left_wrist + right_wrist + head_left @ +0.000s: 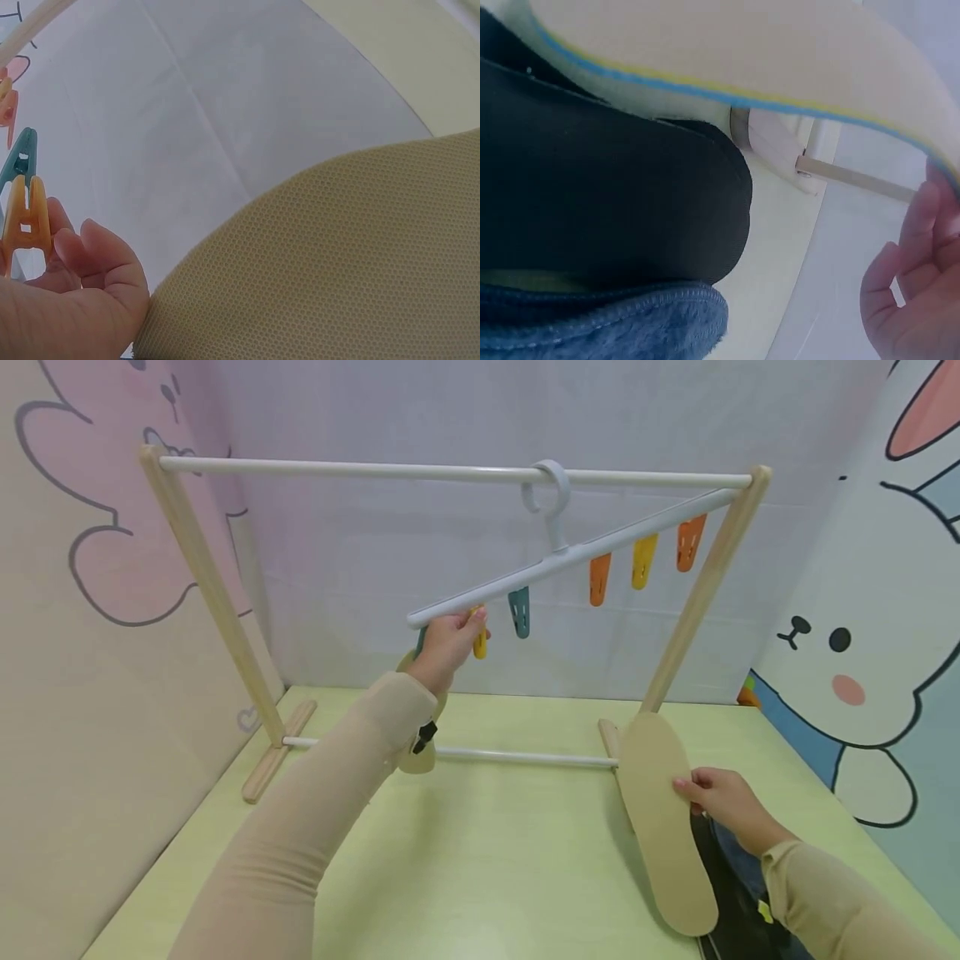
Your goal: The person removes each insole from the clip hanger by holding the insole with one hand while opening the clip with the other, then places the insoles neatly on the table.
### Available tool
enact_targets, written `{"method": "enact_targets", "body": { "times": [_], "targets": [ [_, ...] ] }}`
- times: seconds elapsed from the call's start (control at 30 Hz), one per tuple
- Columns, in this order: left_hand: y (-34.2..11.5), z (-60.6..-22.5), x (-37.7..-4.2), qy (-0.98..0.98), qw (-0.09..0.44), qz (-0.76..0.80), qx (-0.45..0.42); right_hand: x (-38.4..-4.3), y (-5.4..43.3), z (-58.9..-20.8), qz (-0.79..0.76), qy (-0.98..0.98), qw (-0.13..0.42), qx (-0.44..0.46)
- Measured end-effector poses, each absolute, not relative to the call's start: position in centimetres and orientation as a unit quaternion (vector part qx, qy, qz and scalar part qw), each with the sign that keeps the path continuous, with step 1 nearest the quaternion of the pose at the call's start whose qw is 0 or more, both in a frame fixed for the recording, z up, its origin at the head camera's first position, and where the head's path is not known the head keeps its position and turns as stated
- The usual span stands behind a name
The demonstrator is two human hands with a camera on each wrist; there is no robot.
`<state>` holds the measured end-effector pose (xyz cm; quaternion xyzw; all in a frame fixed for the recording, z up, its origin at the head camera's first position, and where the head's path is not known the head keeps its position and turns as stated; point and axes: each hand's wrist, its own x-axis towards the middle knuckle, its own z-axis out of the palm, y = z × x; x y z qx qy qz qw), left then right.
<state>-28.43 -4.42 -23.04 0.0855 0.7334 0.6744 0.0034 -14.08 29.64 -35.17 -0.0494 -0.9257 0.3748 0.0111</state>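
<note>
A white clip hanger (558, 558) hangs from the rack's top rod, tilted with its left end low. At that end my left hand (448, 647) pinches a yellow clothespin (480, 643), its thumb across it. A tan insole (337, 262) with a honeycomb surface hangs beside the left wrist, partly hidden by the sleeve in the head view. A teal clothespin (422, 642) shows at its top. My right hand (731, 802) holds another beige insole (663, 827) by its right edge, thumb on the face. That insole's edge shows yellow and blue layers in the right wrist view.
A wood-and-white drying rack (697, 602) stands on the pale yellow table (510, 860). More clothespins (643, 562) hang along the hanger. Under the right forearm lie a black insole (615, 180) and a blue fuzzy zippered item (607, 322). Cartoon-printed walls close in both sides.
</note>
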Motion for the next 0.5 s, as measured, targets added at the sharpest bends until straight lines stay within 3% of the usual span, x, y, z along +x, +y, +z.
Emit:
{"method": "enact_targets", "body": {
  "times": [0.5],
  "targets": [
    [-4.5,-22.8,-28.3,0.747,0.015,0.66,0.077,-12.7,32.4,-35.8,0.338,-0.939,-0.025,-0.05]
  ]
}}
